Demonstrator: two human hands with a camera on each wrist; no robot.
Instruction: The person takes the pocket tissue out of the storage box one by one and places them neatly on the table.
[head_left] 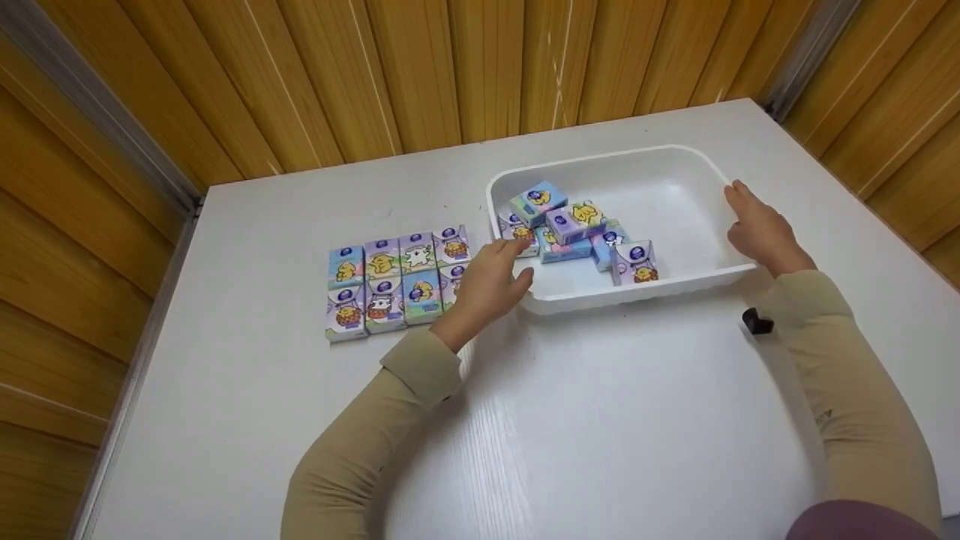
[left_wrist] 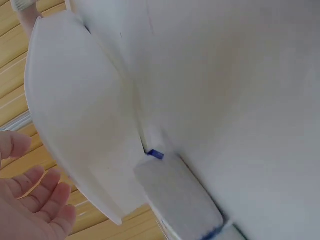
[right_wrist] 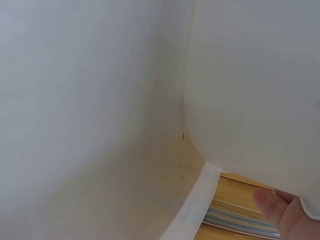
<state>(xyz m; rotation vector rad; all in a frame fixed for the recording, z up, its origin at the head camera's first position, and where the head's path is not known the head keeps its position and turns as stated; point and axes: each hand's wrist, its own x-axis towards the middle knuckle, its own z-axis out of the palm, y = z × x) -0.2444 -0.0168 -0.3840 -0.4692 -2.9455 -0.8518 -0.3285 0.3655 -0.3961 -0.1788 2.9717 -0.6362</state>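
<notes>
Head view, from where I stand: small patterned boxes [head_left: 576,220] heaped in the left part of a white tray [head_left: 690,202], six that I can make out, blue or lilac with cartoon animals. One stands tilted near the front wall; others overlap at odd angles. Tray's right part bare.

Left hand [head_left: 487,281] over the near left corner of the tray, fingers loosely extended and thumb apart, nothing held; wrist view shows the same relaxed spread. Cannot tell whether it touches the rim. Right hand [head_left: 766,234] at the right rim, thumb toward the inside, fingers along the edge, pinching the tray wall; wrist view has it mostly hidden behind the tray.

Just left of the tray: a block of boxes [head_left: 384,304] lying flat, two rows of four, packed side by side, near right one partly behind the left hand.

Small black object [head_left: 757,322] on the white table [head_left: 630,420], beside the right beige sleeve [head_left: 840,360]. Wood-patterned panels [head_left: 420,67] behind.
</notes>
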